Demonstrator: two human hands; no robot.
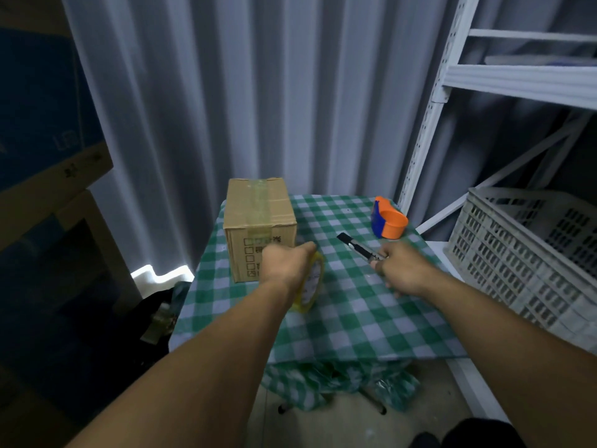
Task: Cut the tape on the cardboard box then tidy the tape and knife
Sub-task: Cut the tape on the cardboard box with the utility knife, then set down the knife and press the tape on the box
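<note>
A small cardboard box [260,227] stands at the back left of the checked table [349,315], with clear tape running over its top and down its front. My left hand [286,265] grips a roll of yellowish tape [311,282] held on edge just right of the box's front. My right hand [400,270] is closed on the handle of a utility knife [355,247], whose black tip points toward the back left, low over the cloth.
An orange and blue tape dispenser [387,223] sits at the table's back right corner. A white plastic crate [529,253] and a white metal shelf [517,82] stand to the right. Large cardboard boxes [48,176] are stacked at left.
</note>
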